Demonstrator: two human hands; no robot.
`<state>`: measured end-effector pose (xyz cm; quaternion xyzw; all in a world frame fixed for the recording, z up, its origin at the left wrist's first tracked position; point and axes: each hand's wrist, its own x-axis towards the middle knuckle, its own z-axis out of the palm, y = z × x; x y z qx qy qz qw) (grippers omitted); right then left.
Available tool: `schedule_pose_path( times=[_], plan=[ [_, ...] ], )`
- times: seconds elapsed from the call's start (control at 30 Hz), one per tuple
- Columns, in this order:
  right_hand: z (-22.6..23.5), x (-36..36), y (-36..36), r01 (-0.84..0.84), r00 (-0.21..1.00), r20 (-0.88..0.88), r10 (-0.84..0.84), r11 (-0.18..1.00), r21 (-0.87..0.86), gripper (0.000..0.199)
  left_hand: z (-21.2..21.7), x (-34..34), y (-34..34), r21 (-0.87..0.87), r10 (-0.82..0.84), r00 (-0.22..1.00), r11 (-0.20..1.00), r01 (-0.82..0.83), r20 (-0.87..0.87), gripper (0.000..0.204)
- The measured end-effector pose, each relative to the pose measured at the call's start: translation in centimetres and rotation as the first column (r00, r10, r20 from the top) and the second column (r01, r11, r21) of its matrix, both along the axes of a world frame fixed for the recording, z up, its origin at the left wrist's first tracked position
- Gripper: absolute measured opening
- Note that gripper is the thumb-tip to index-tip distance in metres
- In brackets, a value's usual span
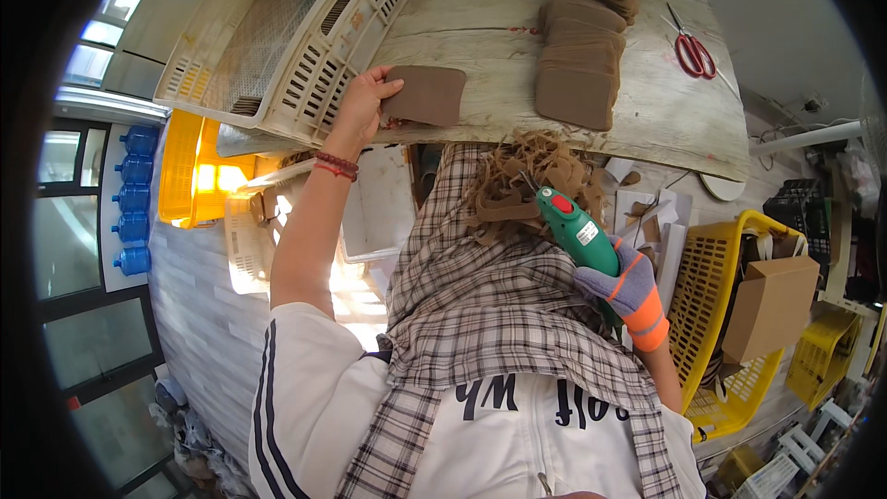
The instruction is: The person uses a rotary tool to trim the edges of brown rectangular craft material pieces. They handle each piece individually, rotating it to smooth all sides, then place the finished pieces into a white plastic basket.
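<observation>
A flat brown leather piece [425, 95] with rounded corners lies at the near edge of a pale wooden table [480, 18]. The left hand [365, 97] grips its left edge, fingers curled over the top and thumb pressed on the side. The right hand [628, 291], in a grey and orange glove, is wrapped tight around a green power tool [577, 231] with a red button and a small white label, held low over the lap, well apart from the leather piece. Curly brown scraps [517, 180] sit heaped on a checked cloth [490, 305] across the lap, just beside the tool's tip.

Further back on the table, stacks of similar brown pieces [580, 65] stand to the right, and red-handled scissors [693, 54] lie near the far right edge. A cream plastic crate [314, 46] rests tilted at the table's left end. At the right, a yellow basket [730, 314] holds a plain brown cardboard box [771, 305]. At the left, blue bottles [137, 199] line a wall by windows.
</observation>
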<state>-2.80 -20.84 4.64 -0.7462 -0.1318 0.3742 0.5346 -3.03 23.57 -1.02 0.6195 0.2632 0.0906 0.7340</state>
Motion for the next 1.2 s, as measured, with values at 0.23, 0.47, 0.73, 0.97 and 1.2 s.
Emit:
schedule_pose_path(
  times=[0.23,0.47,0.73,0.97,1.2],
  plan=[
    [-0.5,0.0,-1.9,0.106,0.994,-0.019,-0.107,0.994,-0.039,0.05,1.8,5.2,-8.4,0.982,-0.157,0.977,-0.095,-0.162,0.146,0.046],
    [-1.6,-0.5,-2.5,0.179,0.981,-0.072,-0.179,0.984,0.002,0.046,-1.0,10.3,-16.8,0.999,-0.482,0.875,-0.005,-0.053,0.044,0.05],
    [-3.0,-0.1,-3.0,0.22,0.975,0.04,-0.22,0.975,-0.002,0.042,-0.7,10.4,-17.6,0.995,-0.43,0.9,0.093,-0.031,0.068,0.04],
    [-2.8,0.2,-2.5,0.241,0.97,0.013,-0.242,0.969,0.044,0.041,1.4,7.6,-15.2,0.546,-0.316,0.949,0.793,0.271,-0.011,0.026],
    [-1.8,1.7,0.9,0.222,0.963,0.141,-0.228,0.973,0.06,0.039,3.0,2.1,-14.7,-0.639,0.313,0.888,0.768,-0.028,0.337,0.039]
  ],
)
